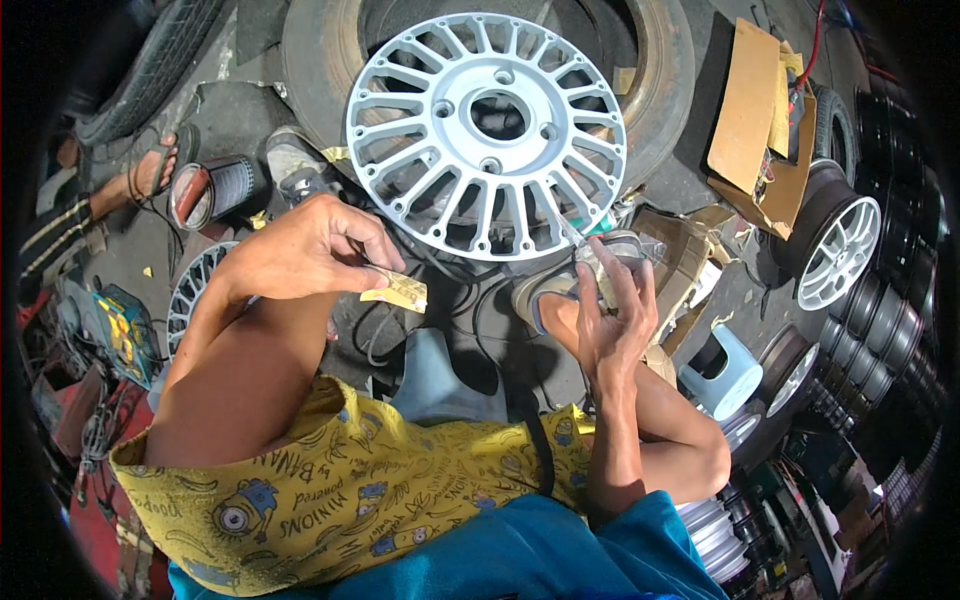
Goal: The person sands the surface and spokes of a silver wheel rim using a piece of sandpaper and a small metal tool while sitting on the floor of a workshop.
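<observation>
A silver multi-spoke wheel face (pixel 430 135) lies across an old tyre (pixel 655 100) in front of me. My left hand (pixel 318 258) is at its lower left, fingers closed on a folded piece of yellow sandpaper (pixel 397 292). At the lower right of the wheel, my right hand (pixel 612 310) has bent fingers around a slim, pale tool (pixel 578 240), whose tip reaches the spokes; its exact kind is hard to make out.
A cardboard box (pixel 740 100), stacked wheel rims (pixel 838 250) and a pale blue stool (pixel 720 375) are right. A tin can (pixel 215 190), another person's foot (pixel 150 170), power-tool case (pixel 120 330) and second wheel (pixel 200 295) are left. Cables cross the floor.
</observation>
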`<action>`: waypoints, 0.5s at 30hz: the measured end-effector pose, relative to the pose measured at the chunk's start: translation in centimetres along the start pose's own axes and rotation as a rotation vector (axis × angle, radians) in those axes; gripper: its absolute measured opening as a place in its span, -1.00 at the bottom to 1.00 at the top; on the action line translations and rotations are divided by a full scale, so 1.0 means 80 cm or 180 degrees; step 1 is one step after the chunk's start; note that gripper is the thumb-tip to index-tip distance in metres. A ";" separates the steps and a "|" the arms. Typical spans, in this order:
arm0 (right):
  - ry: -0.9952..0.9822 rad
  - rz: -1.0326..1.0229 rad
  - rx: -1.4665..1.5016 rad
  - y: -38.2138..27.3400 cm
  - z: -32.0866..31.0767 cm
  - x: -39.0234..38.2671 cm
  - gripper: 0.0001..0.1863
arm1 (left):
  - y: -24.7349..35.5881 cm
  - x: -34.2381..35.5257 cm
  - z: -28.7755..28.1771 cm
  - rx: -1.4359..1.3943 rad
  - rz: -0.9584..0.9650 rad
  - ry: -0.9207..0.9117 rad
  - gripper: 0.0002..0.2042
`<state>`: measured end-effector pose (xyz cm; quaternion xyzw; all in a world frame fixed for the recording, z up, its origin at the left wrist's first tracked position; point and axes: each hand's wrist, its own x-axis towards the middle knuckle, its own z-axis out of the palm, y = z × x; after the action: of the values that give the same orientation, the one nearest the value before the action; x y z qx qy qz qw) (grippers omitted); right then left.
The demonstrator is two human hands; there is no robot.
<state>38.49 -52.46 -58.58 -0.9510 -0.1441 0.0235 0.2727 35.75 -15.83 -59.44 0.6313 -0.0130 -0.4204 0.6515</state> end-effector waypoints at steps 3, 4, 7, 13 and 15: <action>0.0007 0.0106 0.0012 -0.005 -0.003 0.001 -0.62 | 0.001 0.000 0.001 0.0019 -0.0004 0.0028 -0.92; 0.0012 0.0110 0.0014 -0.004 -0.003 0.001 -0.63 | 0.001 0.000 0.001 0.0009 -0.0001 0.0025 -0.92; 0.0021 0.0110 -0.0003 -0.004 -0.004 0.000 -0.63 | -0.002 0.001 0.000 -0.0014 0.0025 0.0009 -0.92; -0.0060 0.0126 0.0044 -0.003 -0.002 -0.002 -0.62 | -0.003 0.003 0.000 -0.0052 0.0032 -0.0005 -0.92; -0.0082 0.0178 0.0070 -0.010 -0.003 0.000 -0.62 | -0.001 0.001 0.000 -0.0026 -0.0004 0.0004 -0.92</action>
<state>38.29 -51.91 -57.99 -0.9512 -0.1206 0.0450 0.2805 35.79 -15.85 -59.52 0.6289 -0.0104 -0.4204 0.6539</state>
